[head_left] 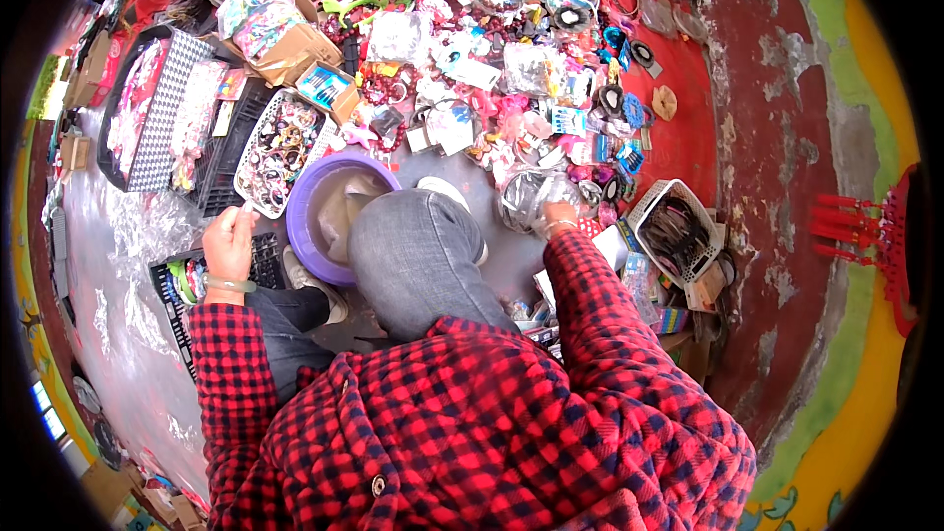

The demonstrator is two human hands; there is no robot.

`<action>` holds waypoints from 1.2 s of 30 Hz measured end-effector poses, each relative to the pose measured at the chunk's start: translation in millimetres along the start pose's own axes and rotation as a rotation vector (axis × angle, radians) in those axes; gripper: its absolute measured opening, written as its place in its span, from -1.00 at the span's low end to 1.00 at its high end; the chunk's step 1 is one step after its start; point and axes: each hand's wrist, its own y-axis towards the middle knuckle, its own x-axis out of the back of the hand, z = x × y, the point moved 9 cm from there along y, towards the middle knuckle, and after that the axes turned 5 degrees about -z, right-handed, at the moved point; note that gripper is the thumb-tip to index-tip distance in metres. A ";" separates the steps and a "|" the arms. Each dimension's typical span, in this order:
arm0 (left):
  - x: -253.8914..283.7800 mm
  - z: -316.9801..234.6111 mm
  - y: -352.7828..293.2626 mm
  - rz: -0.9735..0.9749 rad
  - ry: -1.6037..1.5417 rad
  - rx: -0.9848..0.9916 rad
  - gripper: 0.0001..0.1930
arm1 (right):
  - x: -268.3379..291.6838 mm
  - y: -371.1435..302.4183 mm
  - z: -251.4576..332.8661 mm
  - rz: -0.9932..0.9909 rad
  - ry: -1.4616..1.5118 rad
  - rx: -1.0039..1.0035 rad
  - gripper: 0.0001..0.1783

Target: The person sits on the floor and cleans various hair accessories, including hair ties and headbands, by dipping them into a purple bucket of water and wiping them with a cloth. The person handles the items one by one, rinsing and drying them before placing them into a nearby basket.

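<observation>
Clear plastic bag (531,199), crinkled, glossy, right hand (560,220) gripping

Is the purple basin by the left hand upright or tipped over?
Upright. The purple basin sits with its round rim facing up beside the left hand, and its pale inside shows. What it holds, cannot tell.

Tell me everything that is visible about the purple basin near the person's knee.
The purple basin is round, looks like plastic and has a thick rolled rim. It sits upright on the grey plastic-covered ground, between a white oval basket of small trinkets and the person's grey-trousered knee, which hides its right edge. Inside lies something pale and crumpled, perhaps plastic film or cloudy water; I cannot tell which. The left hand is raised just beside its left rim, apparently not touching it.
</observation>
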 end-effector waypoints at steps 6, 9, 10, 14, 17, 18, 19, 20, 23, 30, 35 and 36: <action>-21.0 -18.5 6.6 0.056 0.034 -0.120 -0.80 | -19.9 -15.8 -106.1 -0.400 0.415 0.010 -0.82; -17.5 -27.4 0.3 0.058 -0.007 -0.125 -0.80 | 41.2 -41.2 -76.7 -0.267 1.405 -0.090 -0.70; -19.3 -28.8 -0.2 0.107 0.038 -0.070 -0.80 | 50.6 -44.0 -63.0 -0.207 1.989 -0.189 -0.66; -23.4 -48.0 1.5 0.083 -0.012 -0.201 -0.78 | 127.0 -52.6 -2.4 -0.020 2.378 0.032 -0.57; -28.9 -50.8 3.1 0.081 -0.042 -0.213 -0.75 | 186.6 -49.2 32.6 0.077 2.354 0.217 -0.53; -33.5 -50.3 4.9 0.103 -0.087 -0.178 -0.73 | 214.2 -51.2 49.6 0.084 2.329 0.291 -0.52; -34.6 -52.1 5.7 0.111 -0.149 -0.135 -0.73 | 240.4 -54.4 70.2 0.099 2.303 0.370 -0.52; -37.7 -54.9 7.2 0.134 -0.241 -0.123 -0.76 | 266.9 -58.7 83.5 -0.043 2.149 0.455 -0.53; -60.5 -55.1 12.5 0.270 -0.911 0.087 -0.66 | 336.3 -72.6 147.7 -0.270 1.717 0.548 -0.74; 0.2 -90.4 5.5 0.467 -1.756 0.087 -0.11 | 410.1 -190.1 381.5 -0.733 0.348 1.101 -0.73; 35.8 -59.4 12.0 0.237 -1.682 0.161 -0.50 | 384.9 -202.0 435.4 -0.762 0.432 1.199 -0.78; 43.9 -53.0 15.6 0.178 -1.635 0.168 -0.55 | 385.3 -201.2 441.9 -0.740 0.491 1.180 -0.78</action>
